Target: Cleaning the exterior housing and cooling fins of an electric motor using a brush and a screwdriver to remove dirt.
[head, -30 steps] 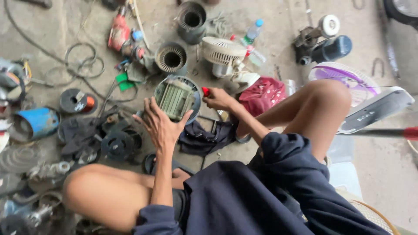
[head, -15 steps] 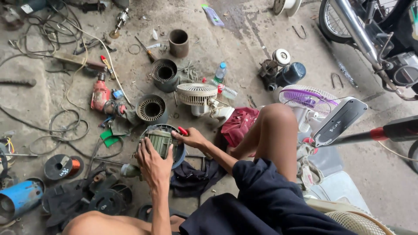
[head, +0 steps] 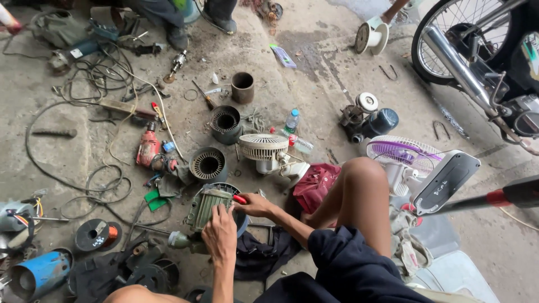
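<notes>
A person seated on a concrete workshop floor steadies a green finned motor housing [head: 203,207] with the left hand [head: 220,238] spread flat on its side, while the right hand [head: 254,205] closes on a red-handled tool [head: 240,199] at its top edge. Close behind the housing lie a wound stator [head: 208,164], a red power drill [head: 148,147] and a small white fan [head: 264,147]; a spool of copper wire [head: 98,234] and a blue cylinder [head: 39,275] sit to the left
</notes>
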